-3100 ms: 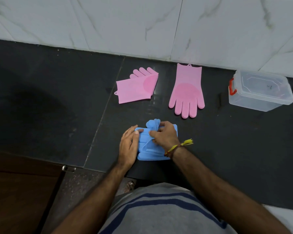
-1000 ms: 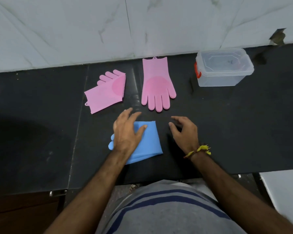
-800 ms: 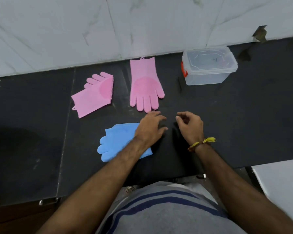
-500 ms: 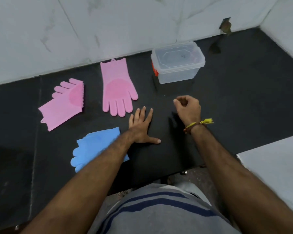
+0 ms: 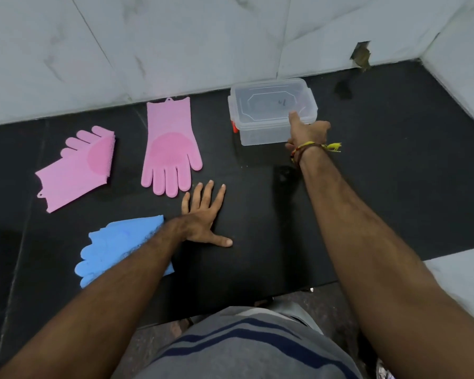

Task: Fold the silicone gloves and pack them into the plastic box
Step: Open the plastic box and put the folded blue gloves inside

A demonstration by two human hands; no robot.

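A folded blue glove (image 5: 112, 246) lies near the counter's front edge, partly under my left forearm. My left hand (image 5: 203, 214) rests flat on the black counter (image 5: 394, 187) to its right, fingers spread, holding nothing. A pink glove folded in half (image 5: 75, 170) lies at the left. A second pink glove (image 5: 170, 149) lies flat, fingers toward me. The clear plastic box (image 5: 268, 110) with its lid on and a red latch stands by the wall. My right hand (image 5: 307, 131) grips its near right corner, thumb on the lid.
A white marble wall (image 5: 175, 45) runs behind the counter and turns a corner at the right. A small hole (image 5: 361, 56) shows in the wall right of the box. A white surface (image 5: 465, 274) sits at the lower right.
My left hand came off the blue glove and settled flat on the counter to its right. My right hand reached forward from the counter and took hold of the box.
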